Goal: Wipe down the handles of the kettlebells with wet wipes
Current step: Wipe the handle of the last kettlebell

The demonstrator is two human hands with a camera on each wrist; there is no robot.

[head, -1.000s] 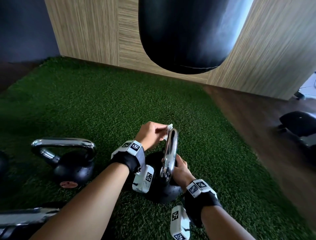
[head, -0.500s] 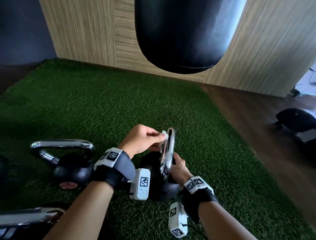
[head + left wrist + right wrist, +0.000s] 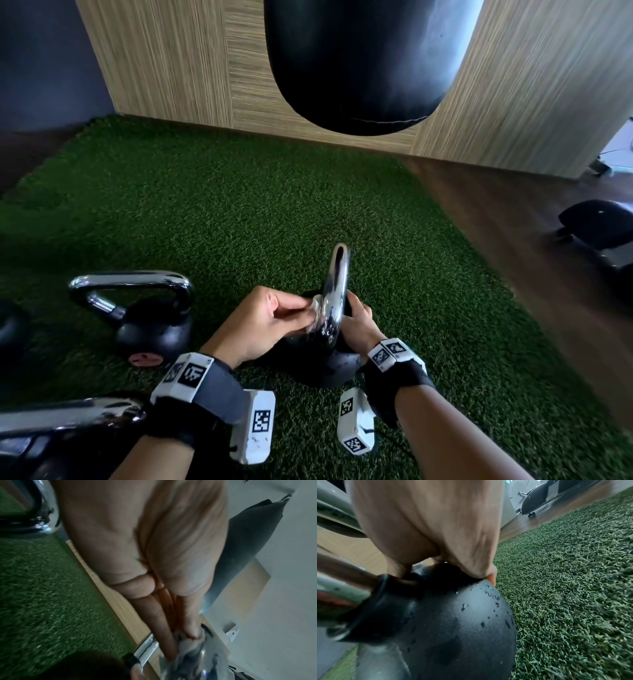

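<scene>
A black kettlebell stands on green turf, its chrome handle edge-on to me. My left hand pinches a white wet wipe against the left side of the handle, about halfway down. In the left wrist view the fingers squeeze the crumpled wipe onto the chrome handle. My right hand grips the top of the ball on its right side. The right wrist view shows that hand curled over the pitted black kettlebell beside the handle's base.
A second black kettlebell with a chrome handle stands to the left. Another chrome handle lies at the bottom left. A black punching bag hangs ahead before a wooden wall. An exercise machine sits on the wood floor at right.
My left hand has slid the wipe down from the top of the handle to its middle. The right hand has stayed on the kettlebell's body.
</scene>
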